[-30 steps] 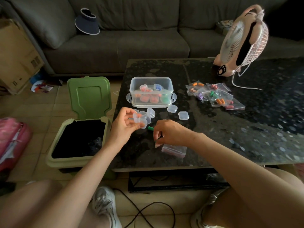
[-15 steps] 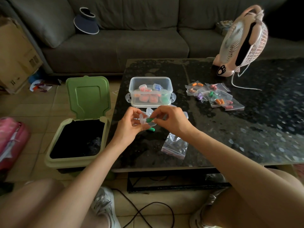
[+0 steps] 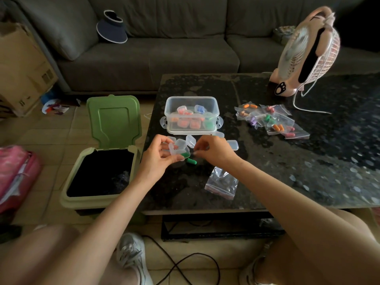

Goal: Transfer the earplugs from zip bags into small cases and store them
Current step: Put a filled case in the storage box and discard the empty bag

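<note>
Head view. Both forearms reach forward from the lower edge and converge over the near-left part of the dark stone table (image 3: 298, 171). The left hand (image 3: 158, 155) is raised just above the tabletop, palm turned inward, with its fingers and thumb curled round a small case (image 3: 178, 150) of clear plastic whose lid stands open. One green earplug (image 3: 185, 154) lies inside this case at its right end. The right hand (image 3: 213, 152) faces the left, wrist slightly bent and knuckles up. Its fingertips (image 3: 195, 153) are drawn together just beside the open case, but whether they pinch anything cannot be told.

A second green earplug (image 3: 191, 161) lies on the table directly below the two hands, apart from both. An empty zip bag (image 3: 222, 183) lies flat on the table nearer the person, under the right forearm. Spare cases (image 3: 232, 145) sit closed on the table behind the hands.

Beyond them stands the clear storage box (image 3: 214, 108), lid off, holding cases filled with orange, pink, blue and green earplugs. To its right lies a loose pile of zip bags (image 3: 271, 122) with earplugs of several colours in them.

A pink fan (image 3: 308, 54) stands at the table's far right. A green bin (image 3: 114, 120) with its lid raised stands on the floor left of the table, and a grey sofa (image 3: 185, 48) runs behind.
</note>
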The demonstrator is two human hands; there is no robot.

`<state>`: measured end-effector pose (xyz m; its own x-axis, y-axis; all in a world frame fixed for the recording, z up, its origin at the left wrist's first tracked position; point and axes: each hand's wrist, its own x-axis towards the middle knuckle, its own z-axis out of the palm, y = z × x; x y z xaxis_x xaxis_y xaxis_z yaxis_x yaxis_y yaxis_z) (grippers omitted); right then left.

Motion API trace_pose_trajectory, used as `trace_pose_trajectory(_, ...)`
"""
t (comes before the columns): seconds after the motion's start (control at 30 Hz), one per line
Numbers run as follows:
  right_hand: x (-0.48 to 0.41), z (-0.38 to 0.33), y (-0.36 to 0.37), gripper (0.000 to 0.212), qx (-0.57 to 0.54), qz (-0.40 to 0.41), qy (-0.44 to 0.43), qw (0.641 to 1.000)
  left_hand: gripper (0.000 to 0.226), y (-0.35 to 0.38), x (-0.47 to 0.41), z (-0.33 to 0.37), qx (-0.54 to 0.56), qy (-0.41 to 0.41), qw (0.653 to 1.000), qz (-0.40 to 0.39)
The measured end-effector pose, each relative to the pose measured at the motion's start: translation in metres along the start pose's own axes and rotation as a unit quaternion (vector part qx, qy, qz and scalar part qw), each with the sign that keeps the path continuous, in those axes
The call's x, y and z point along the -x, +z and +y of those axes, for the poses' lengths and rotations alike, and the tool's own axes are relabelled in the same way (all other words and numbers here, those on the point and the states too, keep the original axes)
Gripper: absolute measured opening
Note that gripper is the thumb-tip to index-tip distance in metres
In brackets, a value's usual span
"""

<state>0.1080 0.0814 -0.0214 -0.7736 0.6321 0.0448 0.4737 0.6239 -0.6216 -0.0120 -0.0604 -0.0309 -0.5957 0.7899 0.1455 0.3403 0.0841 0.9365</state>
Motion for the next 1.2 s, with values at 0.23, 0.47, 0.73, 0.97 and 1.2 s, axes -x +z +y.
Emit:
trace_pose_trajectory(0.23, -0.001, -0.001, 0.017, 0.013, 0.126, -0.02, 0.003, 0.992, 0.039, -0.007, 0.001, -0.006, -0.039, 0.001, 0.999, -0.022)
trace_pose_trajectory(0.47, 0.007, -0.019, -0.007, 0.012, -0.031, 0.044, -0.071, 0.996, 0.045, -0.001, -0.001, -0.005, -0.067, 0.008, 0.997, -0.028)
trace_pose_trajectory(0.73, 0.017, -0.018, -0.002, 0.01, 0.064, -0.009, -0.076, 0.995, 0.042, 0.011, 0.004, 0.001, -0.059, 0.026, 0.995, -0.075)
trace_pose_trajectory(0.97, 0.014, -0.013, -0.006, 0.012, -0.021, -0.046, -0.012, 0.999, 0.046, 0.013, 0.003, -0.003, -0.07, 0.033, 0.994, -0.083)
trace_pose_trajectory(1.2, 0.015, -0.019, -0.015, 0.024, -0.332, -0.114, 0.122, 0.928, 0.046, 0.017, 0.002, -0.002, -0.117, 0.094, 0.988, -0.049)
